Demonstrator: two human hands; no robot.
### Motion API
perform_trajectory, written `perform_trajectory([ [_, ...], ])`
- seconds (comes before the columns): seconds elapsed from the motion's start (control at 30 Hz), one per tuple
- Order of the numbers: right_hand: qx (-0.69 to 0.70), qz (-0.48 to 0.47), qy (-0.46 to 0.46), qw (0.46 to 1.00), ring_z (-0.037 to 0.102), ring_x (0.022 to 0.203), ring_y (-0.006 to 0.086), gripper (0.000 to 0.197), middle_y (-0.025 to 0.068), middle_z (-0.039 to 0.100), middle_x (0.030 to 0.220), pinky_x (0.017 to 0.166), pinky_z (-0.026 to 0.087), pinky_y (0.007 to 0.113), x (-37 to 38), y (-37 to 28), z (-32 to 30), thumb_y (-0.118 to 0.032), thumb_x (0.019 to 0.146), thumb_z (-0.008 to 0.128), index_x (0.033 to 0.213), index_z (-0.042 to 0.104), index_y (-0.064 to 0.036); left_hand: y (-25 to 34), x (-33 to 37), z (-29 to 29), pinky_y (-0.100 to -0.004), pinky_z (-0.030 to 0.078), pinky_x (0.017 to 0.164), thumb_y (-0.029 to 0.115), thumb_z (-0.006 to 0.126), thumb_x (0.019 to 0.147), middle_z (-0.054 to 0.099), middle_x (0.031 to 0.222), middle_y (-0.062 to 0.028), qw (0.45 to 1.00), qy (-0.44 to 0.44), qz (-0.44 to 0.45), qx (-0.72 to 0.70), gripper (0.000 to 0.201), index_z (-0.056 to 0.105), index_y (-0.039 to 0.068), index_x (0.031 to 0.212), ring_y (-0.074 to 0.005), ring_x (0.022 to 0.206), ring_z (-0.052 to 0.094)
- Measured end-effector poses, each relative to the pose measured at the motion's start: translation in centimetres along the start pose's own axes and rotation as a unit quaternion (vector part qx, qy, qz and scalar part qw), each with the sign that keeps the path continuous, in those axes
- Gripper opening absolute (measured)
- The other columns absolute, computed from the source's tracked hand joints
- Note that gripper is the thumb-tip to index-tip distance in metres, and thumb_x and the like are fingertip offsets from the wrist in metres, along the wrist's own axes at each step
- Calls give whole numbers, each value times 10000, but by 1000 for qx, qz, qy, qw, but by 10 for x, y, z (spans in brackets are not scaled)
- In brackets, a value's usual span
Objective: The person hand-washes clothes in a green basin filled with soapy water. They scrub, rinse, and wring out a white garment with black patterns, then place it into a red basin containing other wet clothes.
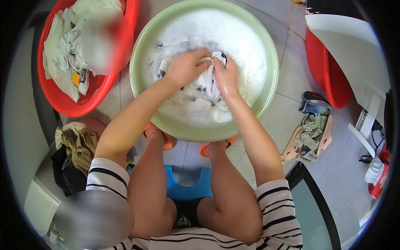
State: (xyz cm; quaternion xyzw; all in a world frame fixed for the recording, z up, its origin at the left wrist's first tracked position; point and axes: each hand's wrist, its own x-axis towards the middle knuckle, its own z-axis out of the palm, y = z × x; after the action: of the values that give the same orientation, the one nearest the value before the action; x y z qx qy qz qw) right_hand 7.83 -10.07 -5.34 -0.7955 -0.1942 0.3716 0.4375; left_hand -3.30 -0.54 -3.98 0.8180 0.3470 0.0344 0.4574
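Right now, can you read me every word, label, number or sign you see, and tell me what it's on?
None that I can read.
Orange-and-dark patch on the white clothes in the red tub: too small to tell any letters.
Dark marks on the wet cloth in the left hand and right hand: no letters I can make out.
Red-and-white thing, right edge: too blurred.

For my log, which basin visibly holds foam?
The round pale-green plastic basin, with left hand and right hand over white foam. The oval red plastic basin shows white garments, not foam; the curved red container at right hides its inside.
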Motion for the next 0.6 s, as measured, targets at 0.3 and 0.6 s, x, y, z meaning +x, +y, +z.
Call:
perform_trajectory([
  [0.3, 346, 258, -8, 902, 566, 831, 178, 322, 110, 560, 971, 649, 492, 310, 14, -19, 4, -209, 846, 592, 1036, 508, 36, 36, -3, 3, -381, 478, 629, 207, 577, 802, 613, 742, -182, 993, 104, -5, -52, 209, 639, 21, 874, -336, 671, 590],
  [0.6, 414, 318, -85, 849, 564, 910, 176, 365, 53, 565, 1003, 747, 482, 319, -42, -73, 17, -359, 924, 493, 1148, 506, -71, 26, 1, -25, -386, 461, 491, 193, 618, 801, 594, 620, -107, 981, 133, 128, 54, 132, 621, 90, 718, -285, 530, 571],
])
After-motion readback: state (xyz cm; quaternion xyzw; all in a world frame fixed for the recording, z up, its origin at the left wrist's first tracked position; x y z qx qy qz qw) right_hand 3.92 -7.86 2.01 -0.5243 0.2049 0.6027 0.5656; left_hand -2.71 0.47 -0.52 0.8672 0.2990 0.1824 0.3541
